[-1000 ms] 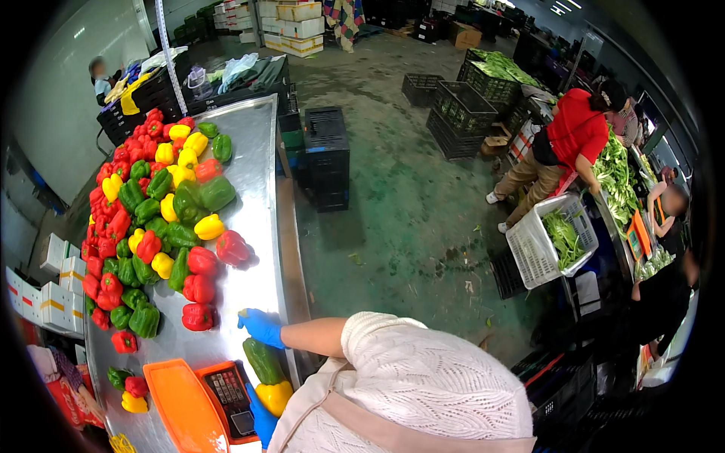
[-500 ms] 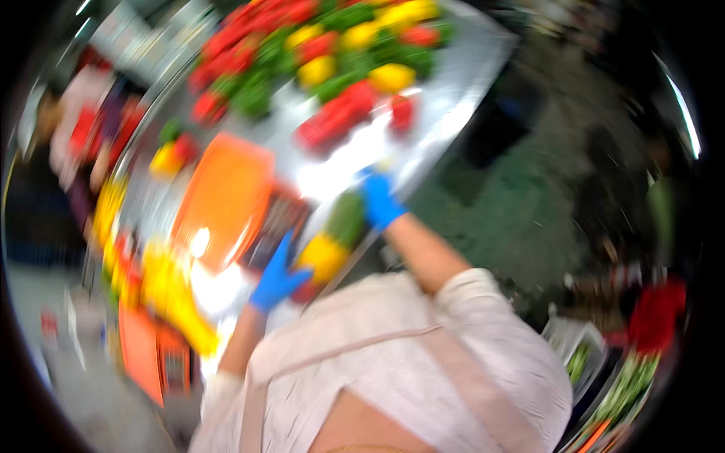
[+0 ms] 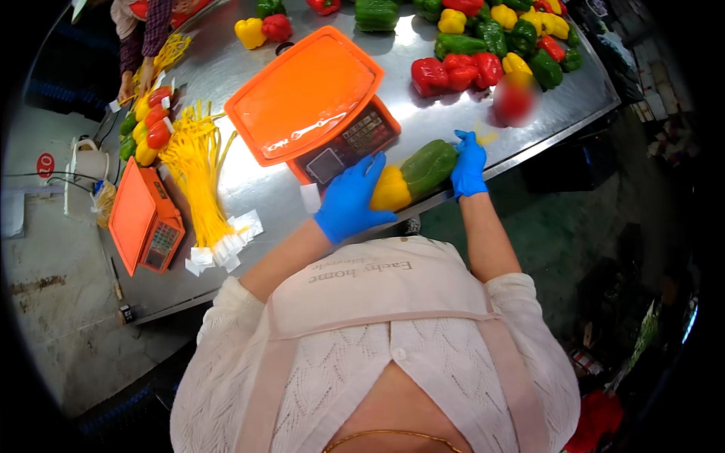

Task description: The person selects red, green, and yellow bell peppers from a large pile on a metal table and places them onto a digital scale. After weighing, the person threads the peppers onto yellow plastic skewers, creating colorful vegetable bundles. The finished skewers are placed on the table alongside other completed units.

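We see the left forearm slanting up and inward from a cream sleeve, ending in a blue-gloved left hand (image 3: pixel 351 200) laid palm toward a yellow pepper (image 3: pixel 390 190). Its grip stands apart, the fingers spread past the pepper's far side and the thumb along its near side. We see the right forearm (image 3: pixel 487 234) rising more steeply, the wrist close to the near edge of the metal table (image 3: pixel 219 68). The right hand (image 3: pixel 470 166), gloved likewise, stands at the outer end of a green pepper (image 3: pixel 430 166), fingertips pointing away; we cannot tell whether its grip presses on it. Both peppers lie end to end between the hands, just beside the orange scale (image 3: pixel 306 94), while red peppers (image 3: pixel 430 75) rest beyond them.
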Action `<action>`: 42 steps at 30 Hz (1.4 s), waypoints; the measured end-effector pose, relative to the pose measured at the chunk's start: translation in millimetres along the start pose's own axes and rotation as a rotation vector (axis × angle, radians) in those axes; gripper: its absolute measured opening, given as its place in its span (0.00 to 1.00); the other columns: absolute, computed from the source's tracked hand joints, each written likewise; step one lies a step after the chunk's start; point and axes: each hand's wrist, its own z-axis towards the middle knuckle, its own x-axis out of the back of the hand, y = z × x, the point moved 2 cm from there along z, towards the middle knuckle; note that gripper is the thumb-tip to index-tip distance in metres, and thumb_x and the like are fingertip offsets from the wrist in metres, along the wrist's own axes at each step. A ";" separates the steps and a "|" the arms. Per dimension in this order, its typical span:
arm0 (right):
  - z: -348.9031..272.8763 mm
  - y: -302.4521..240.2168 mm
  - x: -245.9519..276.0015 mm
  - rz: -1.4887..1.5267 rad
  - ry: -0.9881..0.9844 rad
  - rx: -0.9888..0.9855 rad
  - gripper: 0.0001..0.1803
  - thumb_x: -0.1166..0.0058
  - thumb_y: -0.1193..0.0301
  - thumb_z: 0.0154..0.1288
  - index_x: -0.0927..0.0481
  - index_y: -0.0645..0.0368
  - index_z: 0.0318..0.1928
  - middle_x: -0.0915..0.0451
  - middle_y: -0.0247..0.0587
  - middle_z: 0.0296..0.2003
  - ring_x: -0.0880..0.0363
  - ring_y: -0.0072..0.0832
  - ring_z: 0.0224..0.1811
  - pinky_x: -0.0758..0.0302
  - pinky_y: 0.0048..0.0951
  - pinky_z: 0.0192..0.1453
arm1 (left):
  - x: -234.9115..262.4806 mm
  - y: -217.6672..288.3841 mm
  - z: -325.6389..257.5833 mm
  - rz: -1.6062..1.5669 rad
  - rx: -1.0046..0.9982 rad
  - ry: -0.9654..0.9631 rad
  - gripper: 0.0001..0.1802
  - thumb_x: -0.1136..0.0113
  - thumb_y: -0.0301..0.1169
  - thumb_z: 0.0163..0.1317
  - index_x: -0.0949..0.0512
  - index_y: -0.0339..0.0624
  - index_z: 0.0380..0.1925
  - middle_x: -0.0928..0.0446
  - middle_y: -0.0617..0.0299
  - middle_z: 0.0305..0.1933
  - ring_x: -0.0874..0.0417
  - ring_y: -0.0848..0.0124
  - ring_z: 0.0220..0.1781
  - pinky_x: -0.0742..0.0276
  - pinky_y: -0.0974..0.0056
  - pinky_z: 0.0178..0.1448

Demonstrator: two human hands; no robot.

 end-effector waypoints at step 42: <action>-40.2 -73.7 -24.0 0.429 -0.186 -0.203 0.12 0.58 0.64 0.75 0.28 0.59 0.41 0.50 0.25 0.16 0.52 0.20 0.15 0.51 0.26 0.21 | -3.8 2.1 34.9 -0.353 0.009 -0.381 0.57 0.29 0.54 0.45 0.42 0.34 0.69 0.28 0.35 0.60 0.24 0.49 0.62 0.28 0.56 0.63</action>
